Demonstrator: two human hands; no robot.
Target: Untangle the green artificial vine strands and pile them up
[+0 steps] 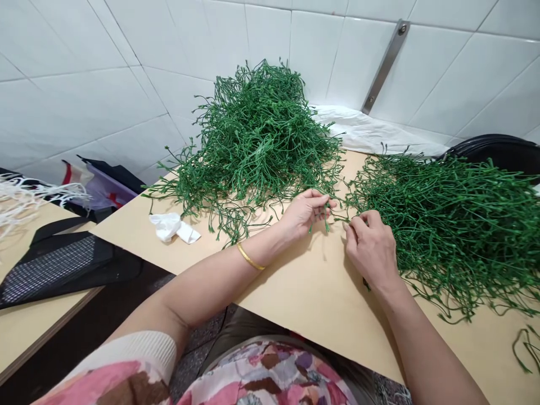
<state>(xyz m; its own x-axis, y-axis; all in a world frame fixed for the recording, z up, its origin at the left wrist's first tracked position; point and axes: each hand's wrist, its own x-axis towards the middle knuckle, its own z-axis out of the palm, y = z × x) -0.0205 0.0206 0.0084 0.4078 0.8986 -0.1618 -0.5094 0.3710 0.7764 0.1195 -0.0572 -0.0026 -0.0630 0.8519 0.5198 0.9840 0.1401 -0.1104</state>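
A tall heap of green plastic stems (257, 129) lies at the back middle of a tan board (304, 292). A second, flatter heap of the same stems (447, 225) spreads over the right side. Between the two heaps, my left hand (304, 212) pinches a thin green stem (337, 216) with its fingers closed. My right hand (371, 247) is close beside it, fingers curled onto the same stem. A gold bangle (250, 257) sits on my left wrist.
A crumpled white tissue (172, 226) lies on the board's left part. A black mesh bag (59, 267) rests on a second table at the left. White tiled walls (105, 84) stand behind, with a white plastic sheet (371, 129) and a dark chair back (502, 152) at the right.
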